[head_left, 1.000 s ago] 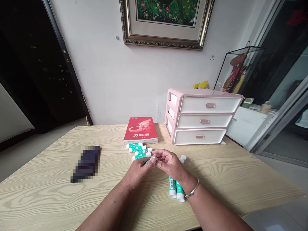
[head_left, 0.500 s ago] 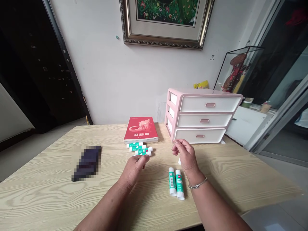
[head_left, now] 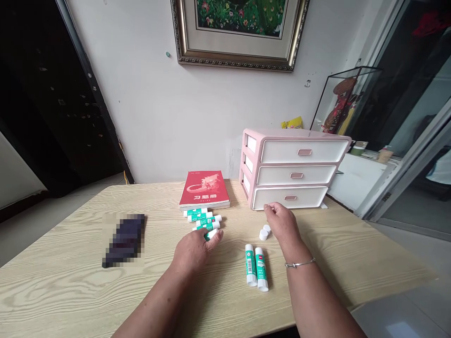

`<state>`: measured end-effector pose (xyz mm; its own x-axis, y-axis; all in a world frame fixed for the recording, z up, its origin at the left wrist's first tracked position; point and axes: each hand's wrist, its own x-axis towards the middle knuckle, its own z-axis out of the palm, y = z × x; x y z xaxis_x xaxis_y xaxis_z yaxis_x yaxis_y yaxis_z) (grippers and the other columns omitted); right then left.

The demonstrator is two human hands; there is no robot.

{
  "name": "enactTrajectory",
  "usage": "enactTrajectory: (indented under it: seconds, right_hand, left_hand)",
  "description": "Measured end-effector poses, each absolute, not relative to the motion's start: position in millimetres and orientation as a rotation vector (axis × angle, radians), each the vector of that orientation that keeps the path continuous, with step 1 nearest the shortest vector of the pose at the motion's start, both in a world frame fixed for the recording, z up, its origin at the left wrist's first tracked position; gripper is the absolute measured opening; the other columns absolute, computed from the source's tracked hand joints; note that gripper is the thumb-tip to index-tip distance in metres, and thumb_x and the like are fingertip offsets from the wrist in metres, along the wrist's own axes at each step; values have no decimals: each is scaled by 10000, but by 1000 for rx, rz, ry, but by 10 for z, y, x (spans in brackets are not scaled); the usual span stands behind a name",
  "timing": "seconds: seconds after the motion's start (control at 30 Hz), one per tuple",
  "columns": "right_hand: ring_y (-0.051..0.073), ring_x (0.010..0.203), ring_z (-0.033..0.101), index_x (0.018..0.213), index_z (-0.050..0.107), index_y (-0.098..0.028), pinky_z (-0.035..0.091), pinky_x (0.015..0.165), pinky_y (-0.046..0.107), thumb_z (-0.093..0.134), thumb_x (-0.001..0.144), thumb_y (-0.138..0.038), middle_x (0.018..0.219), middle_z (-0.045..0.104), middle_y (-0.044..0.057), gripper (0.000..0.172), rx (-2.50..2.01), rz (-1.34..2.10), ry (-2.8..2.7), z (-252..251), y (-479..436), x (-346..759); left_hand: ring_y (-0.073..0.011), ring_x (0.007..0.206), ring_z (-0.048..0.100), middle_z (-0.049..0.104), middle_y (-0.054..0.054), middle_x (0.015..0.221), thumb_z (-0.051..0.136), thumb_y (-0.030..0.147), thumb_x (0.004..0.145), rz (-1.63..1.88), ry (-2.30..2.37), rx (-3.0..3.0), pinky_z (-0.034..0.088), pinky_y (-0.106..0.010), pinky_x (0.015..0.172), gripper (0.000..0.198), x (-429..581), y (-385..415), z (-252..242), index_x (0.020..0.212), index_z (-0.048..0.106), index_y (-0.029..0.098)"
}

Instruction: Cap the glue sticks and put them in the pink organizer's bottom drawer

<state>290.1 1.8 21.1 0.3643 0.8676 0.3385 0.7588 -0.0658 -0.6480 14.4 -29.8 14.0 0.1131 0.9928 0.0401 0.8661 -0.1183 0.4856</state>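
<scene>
My left hand (head_left: 193, 249) is at the near end of a row of green-and-white glue sticks (head_left: 207, 219). Its thumb and fingers lie on either side of the nearest glue stick (head_left: 211, 234), part of which they cover. My right hand (head_left: 282, 223) hovers above the table with thumb and fingertips pinched together; I cannot make out anything between them. Two small white caps (head_left: 263, 234) lie just left of it. Closer to me, two glue sticks (head_left: 250, 265) rest side by side, white ends towards me.
A red book (head_left: 205, 188) lies behind the row. At the back right stands a pink-and-white drawer unit (head_left: 296, 173). A dark pixelated object (head_left: 124, 240) is on the left of the wooden table (head_left: 70, 291). A framed picture (head_left: 236, 58) hangs on the wall.
My left hand has shifted slightly, its thumb now further from the fingers, with a glue stick showing between them. My right hand has moved right, still pinched, uncovering the white caps.
</scene>
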Motion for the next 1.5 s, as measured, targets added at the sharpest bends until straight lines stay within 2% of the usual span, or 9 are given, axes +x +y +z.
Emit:
enactTrajectory:
  seconds: [0.23, 0.4, 0.53, 0.67, 0.8, 0.93, 1.13, 1.33, 1.5]
  right_hand:
    - [233, 777, 630, 825, 669, -206, 325, 598, 306, 508, 887, -455, 842, 720, 92, 304, -2225, 156, -1668, 258, -48, 2916]
    - [235, 794, 638, 861, 654, -196, 330, 613, 308, 575, 859, -429, 870, 721, 92, 246, -2226, 139, -1783, 228, -97, 2849]
    - [244, 835, 656, 900, 672, -188, 332, 632, 309, 619, 850, -388, 910, 729, 110, 214, -2199, 117, -1918, 215, -130, 2772]
    - [241, 868, 660, 884, 685, -199, 333, 646, 303, 650, 815, -307, 932, 739, 101, 133, -2177, 207, -1985, 234, -158, 2666]
    - [219, 834, 653, 853, 679, -205, 331, 648, 297, 625, 816, -280, 891, 741, 82, 99, -2064, 269, -2049, 198, -161, 2556]
    - [212, 825, 644, 860, 679, -209, 334, 654, 290, 619, 811, -290, 889, 738, 73, 111, -1998, 339, -2059, 134, -150, 2459]
    - [199, 828, 629, 859, 686, -221, 340, 654, 272, 628, 807, -319, 875, 730, 51, 125, -1899, 448, -2037, 90, -138, 2328]
    - [177, 772, 602, 889, 675, -229, 326, 622, 265, 617, 832, -338, 841, 710, 28, 136, -1848, 401, -1943, 21, -86, 2320]
    - [155, 672, 579, 975, 634, -227, 356, 602, 255, 572, 874, -369, 685, 644, -18, 185, -1670, 479, -1745, -86, -5, 2362]
  left_hand:
    - [-317, 904, 688, 709, -160, 1035, 404, 529, 958, 287, 1902, 2265, 455, -354, 697, 435, 135, -255, 42, 989, 654, 175]
    - [-294, 1012, 646, 667, -136, 1121, 476, 405, 955, 363, 1921, 2327, 475, -359, 799, 341, 103, -218, 33, 1150, 639, 178]
    - [-312, 1080, 585, 648, -143, 1124, 516, 370, 940, 475, 1984, 2404, 447, -405, 927, 330, 132, -246, 51, 1168, 659, 178]
    - [-285, 1086, 583, 633, -117, 1155, 503, 427, 951, 639, 1576, 2442, 450, -388, 951, 391, 267, -399, 61, 1279, 630, 256]
    - [-241, 976, 617, 633, -92, 1105, 470, 513, 959, 563, 1058, 2495, 476, -338, 876, 492, 457, -596, 59, 1392, 548, 292]
    - [-256, 931, 622, 650, -81, 1012, 471, 604, 933, 422, 963, 2615, 464, -358, 834, 494, 566, -670, 63, 1290, 607, 290]
    - [-285, 858, 624, 672, -103, 947, 512, 625, 884, 383, 1239, 2604, 447, -381, 747, 457, 575, -646, 119, 1035, 645, 214]
    - [-250, 818, 621, 668, -77, 905, 639, 407, 785, 421, 1450, 2461, 430, -342, 704, 212, 578, -633, 43, 868, 622, 213]
    - [-269, 917, 627, 649, -102, 982, 560, 349, 859, 392, 1473, 2512, 454, -361, 785, 184, 594, -549, -85, 906, 655, 199]
